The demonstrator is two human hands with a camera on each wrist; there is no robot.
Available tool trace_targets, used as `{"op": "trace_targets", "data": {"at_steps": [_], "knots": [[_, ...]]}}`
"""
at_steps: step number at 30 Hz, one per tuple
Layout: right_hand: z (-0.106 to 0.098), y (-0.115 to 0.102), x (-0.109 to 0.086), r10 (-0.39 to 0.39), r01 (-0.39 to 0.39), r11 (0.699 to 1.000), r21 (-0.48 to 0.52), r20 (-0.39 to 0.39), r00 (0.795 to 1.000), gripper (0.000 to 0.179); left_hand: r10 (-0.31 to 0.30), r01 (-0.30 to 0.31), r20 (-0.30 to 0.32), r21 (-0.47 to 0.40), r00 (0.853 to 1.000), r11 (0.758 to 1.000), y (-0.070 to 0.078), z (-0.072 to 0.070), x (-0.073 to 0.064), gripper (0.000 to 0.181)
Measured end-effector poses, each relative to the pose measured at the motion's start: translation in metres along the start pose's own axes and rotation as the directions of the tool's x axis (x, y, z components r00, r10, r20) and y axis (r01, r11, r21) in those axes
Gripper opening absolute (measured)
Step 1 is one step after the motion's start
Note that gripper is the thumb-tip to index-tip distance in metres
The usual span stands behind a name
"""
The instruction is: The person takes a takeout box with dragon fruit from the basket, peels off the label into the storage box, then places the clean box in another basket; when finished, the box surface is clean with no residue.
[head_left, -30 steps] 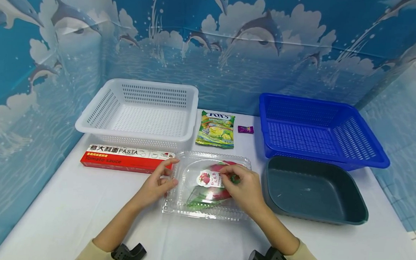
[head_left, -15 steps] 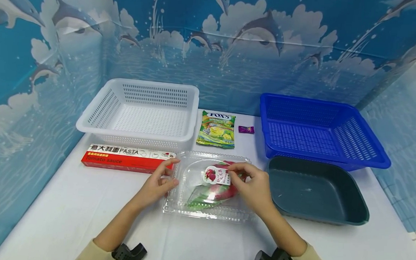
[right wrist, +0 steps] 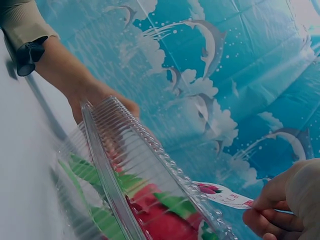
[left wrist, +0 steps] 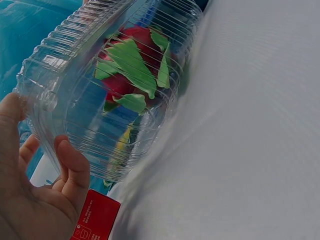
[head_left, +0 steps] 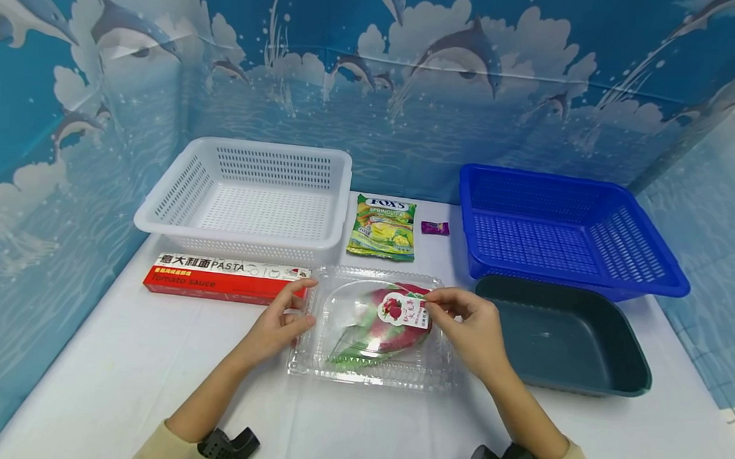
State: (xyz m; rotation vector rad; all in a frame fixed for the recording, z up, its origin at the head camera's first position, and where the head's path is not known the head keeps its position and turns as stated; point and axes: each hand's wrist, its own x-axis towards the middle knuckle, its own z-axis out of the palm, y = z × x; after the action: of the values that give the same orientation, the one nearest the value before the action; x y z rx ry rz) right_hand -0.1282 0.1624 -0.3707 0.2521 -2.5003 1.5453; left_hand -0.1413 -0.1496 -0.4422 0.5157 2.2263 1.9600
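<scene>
A clear plastic clamshell container stands on the white tablecloth, with a red and green dragon fruit inside. Along its left edge, my left hand holds the rim with bent fingers and thumb; the left wrist view shows these fingers at the ribbed side. A white label with a printed dragon fruit is pinched at its right end between my right thumb and forefinger. My right hand hovers over the container's right part. In the right wrist view the label sticks out beyond the lid; whether its tip touches is unclear.
Behind the left hand lies a red and white pasta box. A white basket, a green candy bag and a small purple wrapped candy are farther back. At right stand a blue basket and a dark green tub.
My right hand has moved right with the label, which now shows farther right over the dragon fruit. The left hand and container have stayed in place.
</scene>
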Motion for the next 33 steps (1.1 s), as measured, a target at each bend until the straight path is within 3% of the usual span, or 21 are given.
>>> {"op": "trace_targets", "data": {"at_steps": [21, 33], "knots": [[-0.034, 0.014, -0.002, -0.018, 0.019, 1.0, 0.012, -0.092, 0.996, 0.011, 0.006, -0.006, -0.002, 0.003, 1.0, 1.0, 0.0, 0.0, 0.0, 0.057], [-0.053, 0.021, -0.007, 0.049, -0.052, 0.998, -0.022, -0.133, 0.99, 0.015, 0.01, -0.01, -0.007, -0.001, 1.0, 1.0, -0.001, 0.001, 0.001, 0.057]]}}
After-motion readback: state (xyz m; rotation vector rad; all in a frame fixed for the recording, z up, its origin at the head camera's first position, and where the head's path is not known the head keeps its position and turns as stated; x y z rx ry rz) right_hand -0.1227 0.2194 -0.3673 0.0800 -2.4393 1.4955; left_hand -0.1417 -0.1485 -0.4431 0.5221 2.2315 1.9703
